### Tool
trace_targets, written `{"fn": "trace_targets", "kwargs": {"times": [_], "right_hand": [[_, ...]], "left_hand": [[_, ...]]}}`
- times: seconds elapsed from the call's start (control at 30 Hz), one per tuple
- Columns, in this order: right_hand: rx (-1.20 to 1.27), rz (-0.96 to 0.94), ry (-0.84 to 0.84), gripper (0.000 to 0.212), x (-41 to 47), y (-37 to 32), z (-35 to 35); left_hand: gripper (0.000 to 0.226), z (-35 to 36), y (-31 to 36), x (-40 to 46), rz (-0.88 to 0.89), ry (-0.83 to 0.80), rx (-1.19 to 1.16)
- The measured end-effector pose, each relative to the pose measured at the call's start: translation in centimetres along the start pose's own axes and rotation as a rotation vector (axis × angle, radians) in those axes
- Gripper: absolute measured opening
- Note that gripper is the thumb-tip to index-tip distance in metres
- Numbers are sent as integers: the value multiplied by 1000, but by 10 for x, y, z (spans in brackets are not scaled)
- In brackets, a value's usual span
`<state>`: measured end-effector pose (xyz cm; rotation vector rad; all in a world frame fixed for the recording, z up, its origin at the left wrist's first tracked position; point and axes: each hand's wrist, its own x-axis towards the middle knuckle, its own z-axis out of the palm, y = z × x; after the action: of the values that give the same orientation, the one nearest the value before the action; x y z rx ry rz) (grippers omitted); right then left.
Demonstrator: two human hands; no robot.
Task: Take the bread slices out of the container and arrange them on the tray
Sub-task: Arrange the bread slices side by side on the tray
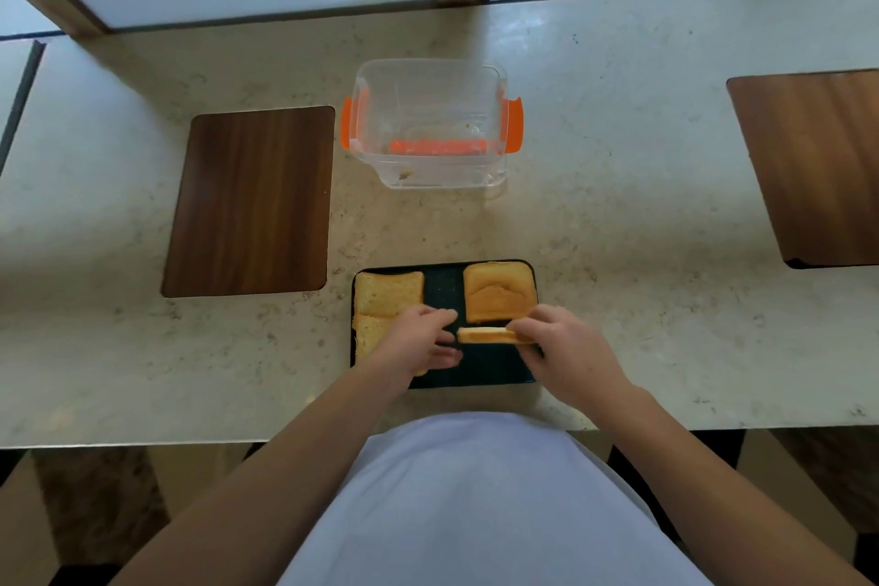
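Observation:
A dark tray (442, 288) lies on the counter right in front of me. Two bread slices rest on its left side, one at the back (389, 293) and one nearer me (368, 335), partly under my left hand (418, 340). Another slice (497, 297) lies flat at the tray's back right. My right hand (559, 347) pinches a fourth slice (485, 335), seen edge-on just above the tray's near right part. My left hand hovers with fingers spread beside that slice's left end, holding nothing. The clear container (428, 129) with orange clips stands behind the tray, with only crumbs in it.
A dark wooden inlay (252, 200) sits in the stone counter to the left, another (818, 167) at the far right. Windows run along the back edge. The counter's front edge is close to my body.

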<state>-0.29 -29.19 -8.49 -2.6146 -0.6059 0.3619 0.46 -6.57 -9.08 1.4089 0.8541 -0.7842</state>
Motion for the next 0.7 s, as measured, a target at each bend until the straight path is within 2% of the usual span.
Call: {"fn": "trace_targets", "kwargs": {"times": [0.1,0.2,0.3,0.37,0.53,0.7], "right_hand": [[-64,-33,45,19,-12,1,13],[96,63,52,33,-19,3,23],[273,202,26,50,-27,5,28],[274,230,-15,54,-31,7,32],[191,296,-21,52,-34,10,38],[360,543,46,49,-30,12,41]], "left_hand": [[35,8,-11,-3,-7,-120,-66],[41,13,-20,3,39,-6,7],[50,18,-27,11,108,88,251],[52,20,-33,13,199,106,450],[55,26,-37,10,357,172,666],[58,19,-46,4,429,233,889]]}}
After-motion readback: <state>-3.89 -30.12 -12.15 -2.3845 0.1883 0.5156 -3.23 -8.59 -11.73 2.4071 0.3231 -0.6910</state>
